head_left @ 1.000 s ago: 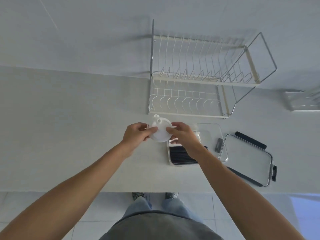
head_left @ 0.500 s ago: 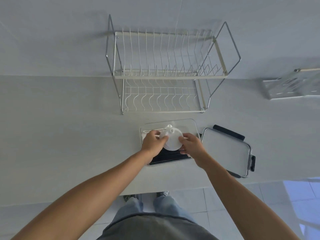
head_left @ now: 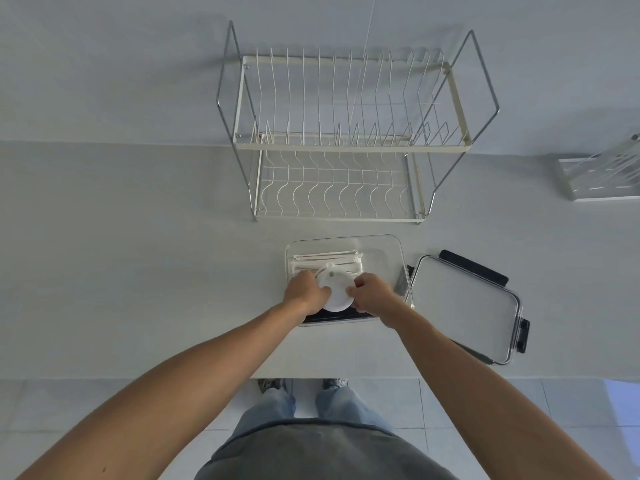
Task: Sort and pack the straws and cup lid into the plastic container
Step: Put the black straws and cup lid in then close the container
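A round white cup lid (head_left: pixel 335 289) is held from both sides over the clear plastic container (head_left: pixel 388 249). My left hand (head_left: pixel 304 294) grips its left edge and my right hand (head_left: pixel 372 295) grips its right edge. White wrapped straws (head_left: pixel 327 258) lie across the far part of the container, behind the lid. Black straws (head_left: pixel 332 317) lie along the container's near side, mostly hidden by my hands.
The container's clear lid with black clips (head_left: pixel 465 306) lies on the counter just to the right. A two-tier wire dish rack (head_left: pixel 343 140) stands behind against the wall. A white metal holder (head_left: pixel 602 174) sits far right. The counter's front edge (head_left: pixel 138 377) runs below my forearms.
Both hands carried the cup lid from beside the container's left end to over the container and lowered it towards the straws. The head camera shifted, so the rack moved in the view.
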